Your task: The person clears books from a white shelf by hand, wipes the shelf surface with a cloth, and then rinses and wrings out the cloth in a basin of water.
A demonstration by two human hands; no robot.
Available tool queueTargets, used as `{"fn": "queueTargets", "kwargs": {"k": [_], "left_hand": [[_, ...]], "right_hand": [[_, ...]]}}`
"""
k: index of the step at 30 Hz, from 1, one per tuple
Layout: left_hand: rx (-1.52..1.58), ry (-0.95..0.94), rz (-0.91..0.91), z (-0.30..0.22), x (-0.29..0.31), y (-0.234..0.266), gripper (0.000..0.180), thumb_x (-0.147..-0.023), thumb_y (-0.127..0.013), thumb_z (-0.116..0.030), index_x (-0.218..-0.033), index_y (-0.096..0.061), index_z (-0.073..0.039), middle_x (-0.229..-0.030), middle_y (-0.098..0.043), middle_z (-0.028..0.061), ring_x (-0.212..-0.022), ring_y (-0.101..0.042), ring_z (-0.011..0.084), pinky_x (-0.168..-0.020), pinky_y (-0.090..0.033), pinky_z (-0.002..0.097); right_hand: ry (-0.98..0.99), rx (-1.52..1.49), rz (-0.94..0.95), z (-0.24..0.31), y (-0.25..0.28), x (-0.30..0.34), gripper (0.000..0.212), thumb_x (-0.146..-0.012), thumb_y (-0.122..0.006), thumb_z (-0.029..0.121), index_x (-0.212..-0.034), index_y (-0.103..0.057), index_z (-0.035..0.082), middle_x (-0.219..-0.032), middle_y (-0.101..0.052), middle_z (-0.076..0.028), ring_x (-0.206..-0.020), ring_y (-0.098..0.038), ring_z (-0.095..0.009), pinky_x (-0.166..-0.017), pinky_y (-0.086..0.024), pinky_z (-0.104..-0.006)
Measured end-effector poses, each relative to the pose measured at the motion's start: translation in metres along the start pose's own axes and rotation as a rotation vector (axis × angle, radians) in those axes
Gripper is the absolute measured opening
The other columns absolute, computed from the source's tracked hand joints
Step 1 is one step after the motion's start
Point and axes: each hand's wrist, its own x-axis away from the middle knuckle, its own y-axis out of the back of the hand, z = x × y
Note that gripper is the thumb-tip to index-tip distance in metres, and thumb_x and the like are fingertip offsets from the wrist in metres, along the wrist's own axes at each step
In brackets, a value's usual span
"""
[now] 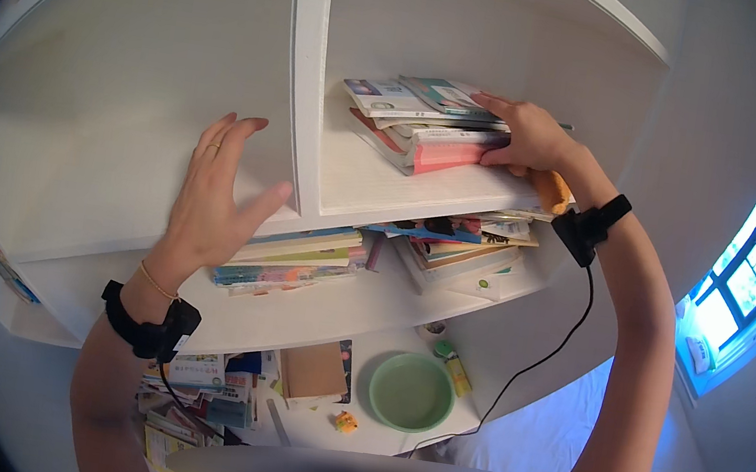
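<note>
Through the head camera we have a smooth white shelf unit (301, 80), its boards bowed by the lens, and on the upper right shelf sits the stack of books (403, 116): flat paperbacks, glossy covers, edges unevenly layered, with a pink block of pages (452, 157) showing low on the near side. Beside its right end, an orange, soft-looking piece (553, 192) pokes out beneath the wrist. A shelf lower, more paper: a slim multicoloured pile (292, 263) to the left, a thicker pile (462, 257) to the right. Down on the white worktop (312, 428), a round pale-green basin (412, 393), a flat brown rectangular piece (313, 372) to its left, a little orange figure (345, 422) nearer, and a yellow bottle with a green top (453, 368) on the right.

Now the hands! The right hand (534, 140) reaches far, arm arched in from the right, fingers bent over the top of the stack, thumb against the near side; how firmly it grips, I cannot tell. The left hand (214, 189) is up before the left compartment, wide open, holding nothing visible, fingers pointing up, thumb spread right towards the upright divider (310, 43)
</note>
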Motion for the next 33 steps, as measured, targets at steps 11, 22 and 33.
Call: {"fn": "queueTargets", "kwargs": {"k": [11,22,33], "left_hand": [[0.048,0.055,-0.015,-0.001,0.001,0.0,0.059,-0.077,-0.058,-0.023,-0.124,-0.034,0.002,-0.125,-0.041,0.0184,-0.124,-0.028,0.0336,-0.102,-0.024,0.0405],[-0.053,-0.008,-0.113,-0.006,0.003,-0.001,0.057,-0.074,-0.061,-0.026,-0.119,-0.039,0.002,-0.12,-0.046,0.018,-0.12,-0.033,0.0358,-0.098,-0.029,0.0418],[-0.051,-0.096,-0.284,0.003,0.011,0.002,0.044,-0.073,-0.058,-0.011,-0.113,-0.044,0.001,-0.108,-0.051,0.018,-0.106,-0.046,0.0306,-0.092,-0.036,0.0358]], "right_hand": [[0.13,0.359,-0.066,0.005,-0.01,-0.031,0.081,-0.062,-0.066,0.025,-0.132,-0.028,0.008,-0.099,-0.059,-0.016,-0.08,-0.06,-0.03,-0.072,-0.05,-0.0358],[-0.015,0.383,0.145,0.03,-0.008,-0.058,0.07,-0.058,-0.07,0.026,-0.117,-0.04,0.003,-0.082,-0.061,-0.017,-0.076,-0.06,-0.032,-0.072,-0.048,-0.038],[-0.144,0.356,-0.122,0.04,0.032,-0.028,0.042,-0.059,-0.066,0.028,-0.089,-0.05,0.002,-0.072,-0.06,-0.018,-0.07,-0.058,-0.036,-0.065,-0.046,-0.0402]]}}
